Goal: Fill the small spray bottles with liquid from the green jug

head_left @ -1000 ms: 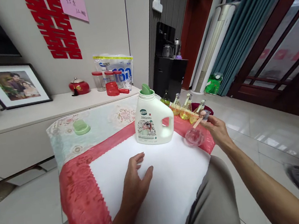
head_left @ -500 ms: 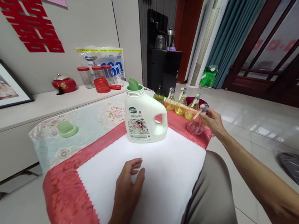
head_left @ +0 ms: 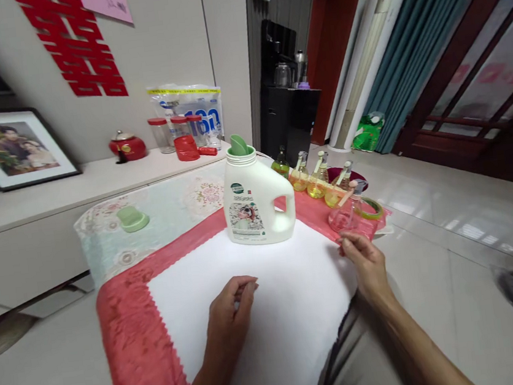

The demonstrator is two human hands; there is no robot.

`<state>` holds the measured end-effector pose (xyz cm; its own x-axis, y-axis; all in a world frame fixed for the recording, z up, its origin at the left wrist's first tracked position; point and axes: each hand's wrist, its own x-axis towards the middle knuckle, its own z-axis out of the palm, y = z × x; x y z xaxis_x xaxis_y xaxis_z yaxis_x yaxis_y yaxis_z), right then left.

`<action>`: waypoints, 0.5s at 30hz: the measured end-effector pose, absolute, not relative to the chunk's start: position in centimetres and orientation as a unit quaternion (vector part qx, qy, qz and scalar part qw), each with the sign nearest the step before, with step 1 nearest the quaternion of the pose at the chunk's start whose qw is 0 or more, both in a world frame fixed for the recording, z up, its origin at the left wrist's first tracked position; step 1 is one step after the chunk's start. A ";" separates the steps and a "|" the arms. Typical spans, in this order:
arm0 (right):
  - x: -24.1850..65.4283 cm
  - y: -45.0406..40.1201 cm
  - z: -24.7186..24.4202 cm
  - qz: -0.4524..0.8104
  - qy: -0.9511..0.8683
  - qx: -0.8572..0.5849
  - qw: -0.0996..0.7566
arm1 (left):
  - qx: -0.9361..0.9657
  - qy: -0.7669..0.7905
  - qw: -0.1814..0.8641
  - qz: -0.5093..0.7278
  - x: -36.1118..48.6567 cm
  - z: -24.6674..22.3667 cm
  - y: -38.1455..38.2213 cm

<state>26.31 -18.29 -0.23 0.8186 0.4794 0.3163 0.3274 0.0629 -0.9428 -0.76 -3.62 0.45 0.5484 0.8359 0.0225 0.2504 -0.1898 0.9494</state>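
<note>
Between grasps, it seems; a fresh hold calls for opening up;
Left grip (head_left: 230, 311) bunches thumb to fingertips over white sheet (head_left: 284, 313); right grip (head_left: 366, 258) half-curls, forearm slanting inward, whether its tips meet I can't tell; clear spray bottle (head_left: 343, 215) stands just beyond it on the tabletop (head_left: 170, 205); white jug (head_left: 268, 216) stands ahead.
</note>
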 end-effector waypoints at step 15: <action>15.1 -11.1 3.4 0.174 -0.516 -0.620 0.565 | 0.708 0.417 0.481 0.306 -1.2 0.7 -3.4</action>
<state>15.11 -11.06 3.37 0.4069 0.8365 0.3671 0.4435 0.1704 -0.8799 -1.15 -3.40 0.71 0.4644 0.8850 0.0328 0.2959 -0.1900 0.9361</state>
